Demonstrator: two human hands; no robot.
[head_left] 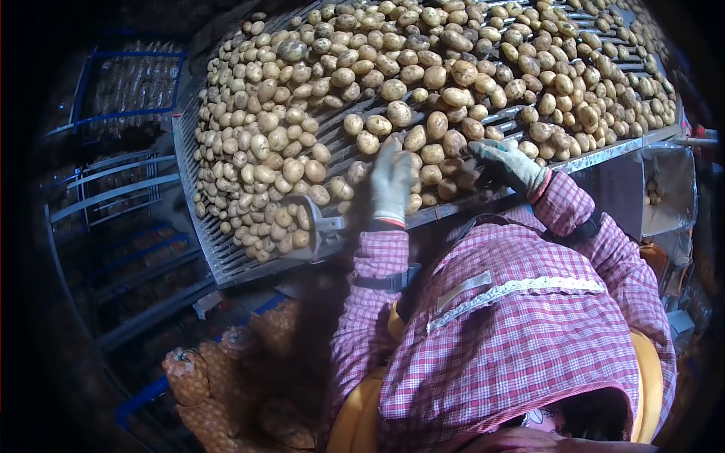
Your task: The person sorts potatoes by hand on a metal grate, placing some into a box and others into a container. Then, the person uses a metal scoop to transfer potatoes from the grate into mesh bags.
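Gloved left hand [393,181] lies flat and open on the potatoes [423,83] at the desk's [224,263] near edge. Right hand [507,162] curls over some there, perhaps gripping one, too dark to tell. The desk is heaped full, with filled net sacks [226,377] below it.

You're standing in a potato sorting shed. A wide roller conveyor [219,258] loaded with potatoes [393,90] fills the far side. Filled net sacks [219,377] lie near left, below blue-framed racks [128,83].

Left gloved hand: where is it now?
The left hand lies mid head view, on potatoes at the roller table's near edge, left of the right hand.
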